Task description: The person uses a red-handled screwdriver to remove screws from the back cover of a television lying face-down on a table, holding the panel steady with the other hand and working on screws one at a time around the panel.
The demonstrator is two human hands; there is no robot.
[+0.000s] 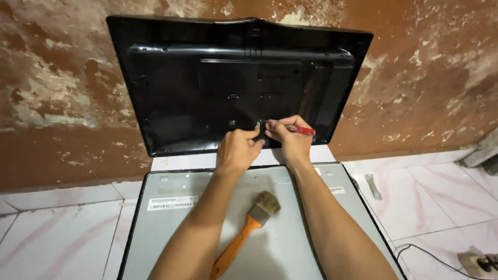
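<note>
**A:** Head view, item one?

**B:** Black plastic back cover (207, 83), leaning upright against the worn brown wall (62, 78), its hollow inner side facing the person. Likely light, thin and somewhat flexible, with edges that could crack; best taken by its side rims.

**A:** Item two?

**B:** Small black part (261, 130) at the cover's lower middle. It looks light and easy to drop, so a fingertip pinch suits it.

**A:** The hands?

**B:** Left hand (237, 150): fingers curled narrow, pinching that small black part against the cover. Right hand (290, 139): fingers closed around a red-handled screwdriver (301, 129), its tip end at the same spot. Thin and stiff; held along the handle like a pen.

**A:** Below the hands?

**B:** Grey metal panel (171, 228), lying flat on the tiled floor (57, 233), just in front of the cover. Probably rigid but fragile underneath.

**A:** On it?

**B:** Paintbrush (249, 228) with orange handle, between the forearms, untouched.

**A:** Remainder?

**B:** Small grey metal piece (372, 185) on the floor to the right; a black cable (430, 254) running toward a socket strip (480, 263) in the corner.
</note>
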